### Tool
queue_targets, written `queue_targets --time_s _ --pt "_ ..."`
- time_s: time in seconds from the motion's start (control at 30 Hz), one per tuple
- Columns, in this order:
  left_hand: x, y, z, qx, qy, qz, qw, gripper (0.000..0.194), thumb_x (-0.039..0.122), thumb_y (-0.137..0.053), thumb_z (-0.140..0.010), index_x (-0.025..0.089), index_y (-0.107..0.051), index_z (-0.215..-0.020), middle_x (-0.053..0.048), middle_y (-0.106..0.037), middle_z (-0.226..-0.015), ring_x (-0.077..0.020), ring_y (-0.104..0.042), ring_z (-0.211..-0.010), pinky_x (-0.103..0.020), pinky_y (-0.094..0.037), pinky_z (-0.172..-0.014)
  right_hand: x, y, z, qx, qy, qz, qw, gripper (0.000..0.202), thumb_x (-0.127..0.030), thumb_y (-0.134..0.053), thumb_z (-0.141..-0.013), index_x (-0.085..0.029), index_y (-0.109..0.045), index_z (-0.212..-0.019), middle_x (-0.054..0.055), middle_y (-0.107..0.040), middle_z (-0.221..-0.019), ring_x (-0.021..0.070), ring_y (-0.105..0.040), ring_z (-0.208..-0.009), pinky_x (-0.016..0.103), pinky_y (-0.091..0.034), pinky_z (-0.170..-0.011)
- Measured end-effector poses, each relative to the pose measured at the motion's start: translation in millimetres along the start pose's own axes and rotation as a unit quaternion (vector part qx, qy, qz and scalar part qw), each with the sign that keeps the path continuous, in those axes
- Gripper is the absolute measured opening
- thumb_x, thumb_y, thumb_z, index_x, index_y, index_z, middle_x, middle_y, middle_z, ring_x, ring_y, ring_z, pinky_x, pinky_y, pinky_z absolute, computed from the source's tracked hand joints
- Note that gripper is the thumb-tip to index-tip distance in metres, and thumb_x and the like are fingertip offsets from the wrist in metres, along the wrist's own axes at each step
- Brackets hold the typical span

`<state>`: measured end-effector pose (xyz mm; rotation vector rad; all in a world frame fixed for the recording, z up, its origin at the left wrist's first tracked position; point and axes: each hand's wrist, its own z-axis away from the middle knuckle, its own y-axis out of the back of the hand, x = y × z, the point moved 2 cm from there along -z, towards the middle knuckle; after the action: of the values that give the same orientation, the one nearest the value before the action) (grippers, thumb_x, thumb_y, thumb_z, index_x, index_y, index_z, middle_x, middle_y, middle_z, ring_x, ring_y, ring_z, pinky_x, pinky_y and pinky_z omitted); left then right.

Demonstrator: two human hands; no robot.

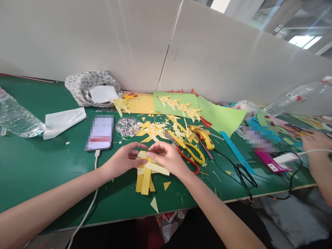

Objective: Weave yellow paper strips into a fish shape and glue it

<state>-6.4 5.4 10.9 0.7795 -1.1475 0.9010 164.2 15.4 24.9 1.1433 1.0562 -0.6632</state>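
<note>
Between my two hands are woven yellow paper strips (146, 178), pale and darker yellow, crossing each other just above the green table. My left hand (127, 157) pinches their upper left edge between thumb and fingers. From the other side, my right hand (164, 155) grips the upper right part, its thumb on the strips. Several loose ends hang down toward me. Right beyond my hands lie a woven yellow paper fish (152, 131) and many yellow scraps. Scissors (190, 152) with red and yellow handles rest beside my right hand.
A phone (100, 133) with a white cable lies left, near a bead tray (127, 126). Finished paper fish (181, 108) lie on green paper at the back. A yellow glue gun (203, 136) and its black cord are right. Another person's hand (317, 145) is far right.
</note>
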Motion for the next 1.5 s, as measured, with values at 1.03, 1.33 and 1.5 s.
queue_targets --time_s 1.03,1.33,1.5 --pt "2 17.5 -1 0.034 0.069 0.122 0.99 0.038 0.026 -0.072 -0.067 0.021 -0.062 -0.104 -0.001 -0.067 -0.086 -0.0121 -0.062 -0.075 -0.023 -0.051 -0.069 -23 18 27 0.091 0.345 0.239 0.903 0.035 -0.027 -0.061 -0.074 -0.027 -0.053 -0.108 0.004 -0.059 -0.115 0.0238 -0.052 -0.111 0.045 -0.04 -0.096" --pt "2 14.5 -1 -0.004 0.108 0.203 0.973 0.033 0.019 -0.071 -0.068 0.019 -0.065 -0.1 -0.001 -0.068 -0.086 -0.0101 -0.063 -0.075 -0.017 -0.052 -0.069 -16 -2 24 0.02 0.398 0.384 0.833 0.039 -0.021 -0.047 -0.084 -0.02 -0.044 -0.123 0.006 -0.057 -0.122 0.0183 -0.046 -0.119 0.04 -0.035 -0.103" --pt "1 15.8 -3 0.02 0.121 0.219 0.968 0.031 0.017 -0.07 -0.069 0.017 -0.064 -0.099 -0.003 -0.068 -0.094 -0.0093 -0.063 -0.076 -0.014 -0.052 -0.065 -15 -9 27 0.024 0.365 0.401 0.84 0.058 -0.036 -0.05 -0.082 -0.016 -0.032 -0.133 0.01 -0.05 -0.131 0.0233 -0.04 -0.125 0.048 -0.022 -0.108"
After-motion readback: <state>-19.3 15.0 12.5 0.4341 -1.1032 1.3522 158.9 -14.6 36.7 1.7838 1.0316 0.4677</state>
